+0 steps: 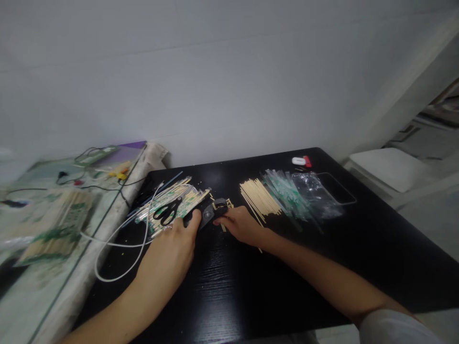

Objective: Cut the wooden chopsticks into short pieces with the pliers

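My left hand [174, 246] is closed round a black hand cutter [207, 215] with a rounded jaw. My right hand [244, 224] pinches at the cutter's head, its fingers closed on a thin wooden stick that is mostly hidden. A pale piece of stick [214, 205] shows in the jaw, and short cut bits [230, 202] lie just behind. To the right is a pile of bare wooden sticks [260, 197]. Left of the cutter, black-handled scissors [168, 210] rest on sticks in clear, green-printed wrappers [188, 200].
Clear, green-printed wrappers [289, 193] and a crumpled clear bag [313, 191] lie right of the sticks, beside a phone-like dark slab [337, 188]. A white case [299, 161] sits at the back. A white cable [124, 277] loops left; a glass-topped surface [71, 172] holds packed sticks [53, 220].
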Motion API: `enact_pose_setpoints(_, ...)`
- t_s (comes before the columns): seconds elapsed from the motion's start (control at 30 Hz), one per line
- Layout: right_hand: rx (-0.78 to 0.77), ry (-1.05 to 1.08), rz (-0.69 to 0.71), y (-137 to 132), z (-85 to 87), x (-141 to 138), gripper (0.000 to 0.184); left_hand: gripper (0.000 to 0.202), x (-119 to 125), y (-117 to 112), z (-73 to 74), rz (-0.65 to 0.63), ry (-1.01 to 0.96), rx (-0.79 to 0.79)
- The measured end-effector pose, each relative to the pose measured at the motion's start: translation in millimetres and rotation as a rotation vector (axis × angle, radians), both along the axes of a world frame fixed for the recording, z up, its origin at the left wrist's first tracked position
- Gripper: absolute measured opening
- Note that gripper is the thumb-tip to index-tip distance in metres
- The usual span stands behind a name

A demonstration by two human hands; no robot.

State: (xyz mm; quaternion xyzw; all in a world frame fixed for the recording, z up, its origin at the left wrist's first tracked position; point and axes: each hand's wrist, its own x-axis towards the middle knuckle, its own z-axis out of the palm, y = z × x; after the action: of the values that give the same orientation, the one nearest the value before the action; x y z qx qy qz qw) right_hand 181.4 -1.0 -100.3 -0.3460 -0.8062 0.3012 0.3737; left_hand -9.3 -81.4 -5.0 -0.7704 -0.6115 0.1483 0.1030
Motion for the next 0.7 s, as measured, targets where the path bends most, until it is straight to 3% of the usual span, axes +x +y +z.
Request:
enact_pose_setpoints(0.3,-0.056,0.042,0.009,0,1.2,-1,0.015,0.060,-3,7,3.5,0.033,-0.020,-0.012)
enact_pose_setpoints(0.5,-0.126,0.012,0.018,13,20.8,14,0.010,0.033,-22,30,15.7,0.068,-0.097,0.112)
enact_pose_setpoints(0.6,-0.231,-0.087,-0.074,22,31.8,31,0.013,0.027,-32,43,22.7,0.116,-0.172,0.239)
enact_pose_setpoints(0.7,-0.429,-0.312,-0.125,25,35.2,42,0.013,0.028,-36,53,27.9,0.133,-0.284,0.327)
